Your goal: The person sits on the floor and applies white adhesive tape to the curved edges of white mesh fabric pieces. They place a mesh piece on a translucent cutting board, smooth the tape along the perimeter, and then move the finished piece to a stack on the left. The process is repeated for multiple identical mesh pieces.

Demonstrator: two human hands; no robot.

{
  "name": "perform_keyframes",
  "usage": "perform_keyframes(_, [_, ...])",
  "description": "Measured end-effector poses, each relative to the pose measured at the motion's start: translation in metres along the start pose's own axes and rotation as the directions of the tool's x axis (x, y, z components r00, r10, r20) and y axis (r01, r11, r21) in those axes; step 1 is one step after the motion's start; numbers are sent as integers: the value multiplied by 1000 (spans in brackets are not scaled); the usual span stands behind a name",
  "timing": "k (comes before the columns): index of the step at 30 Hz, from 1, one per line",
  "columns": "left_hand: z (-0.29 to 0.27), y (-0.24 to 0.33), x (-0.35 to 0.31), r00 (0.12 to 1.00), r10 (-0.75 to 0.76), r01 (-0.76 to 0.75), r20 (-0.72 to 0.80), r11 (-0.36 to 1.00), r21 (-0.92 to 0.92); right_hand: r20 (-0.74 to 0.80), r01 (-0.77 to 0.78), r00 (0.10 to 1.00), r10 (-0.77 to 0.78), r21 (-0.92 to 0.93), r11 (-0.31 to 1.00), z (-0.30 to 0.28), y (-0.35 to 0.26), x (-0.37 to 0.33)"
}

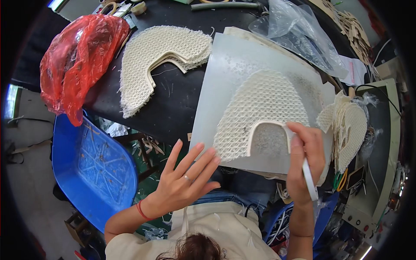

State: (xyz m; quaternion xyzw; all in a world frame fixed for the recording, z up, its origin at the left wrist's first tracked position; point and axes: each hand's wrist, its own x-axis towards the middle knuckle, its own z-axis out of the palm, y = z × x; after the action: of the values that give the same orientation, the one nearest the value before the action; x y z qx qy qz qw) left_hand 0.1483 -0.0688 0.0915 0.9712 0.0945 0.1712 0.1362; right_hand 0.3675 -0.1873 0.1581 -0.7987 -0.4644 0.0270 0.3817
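A horseshoe-shaped cream woven shoe upper [260, 102] lies flat on a pale grey board [212, 73], its bound inner edge toward me. My left hand [186, 177] has its fingers spread, their tips close to the upper's left end; I cannot tell whether they touch it. My right hand [305, 160] is closed round a slim white tool [310, 180], whose working end is hidden in the palm. Its thumb and forefinger are at the right end of the upper's inner edge, covering that end.
More cream uppers [138, 65] lie stacked at left on the black table [169, 95], beside a red plastic bag [84, 60]. A blue basin [95, 160] stands below left. Clear plastic [303, 34] lies behind the board; bundled uppers [349, 125] hang at right near a metal machine [381, 143].
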Motion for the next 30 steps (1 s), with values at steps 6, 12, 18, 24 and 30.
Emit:
perform_keyframes(6, [10,-3,5,1000,-30,30,2,999,-32,503,-241,863,54,315,918,22,-24,9])
perform_keyframes(12, [13,-8,1,999,-36,36,1,992,-118,625,-355,774,100,298,886,33,-12,12])
perform_keyframes(18, [26,2,-9,990,24,-47,-140,986,-162,592,-287,802,79,267,920,36,-17,12])
perform_keyframes(24, [18,13,-2,999,35,-36,4,999,39,508,-268,845,166,135,954,33,-22,9])
perform_keyframes(30, [17,18,9,999,30,-28,-17,995,101,485,-235,861,155,108,966,2,2,12])
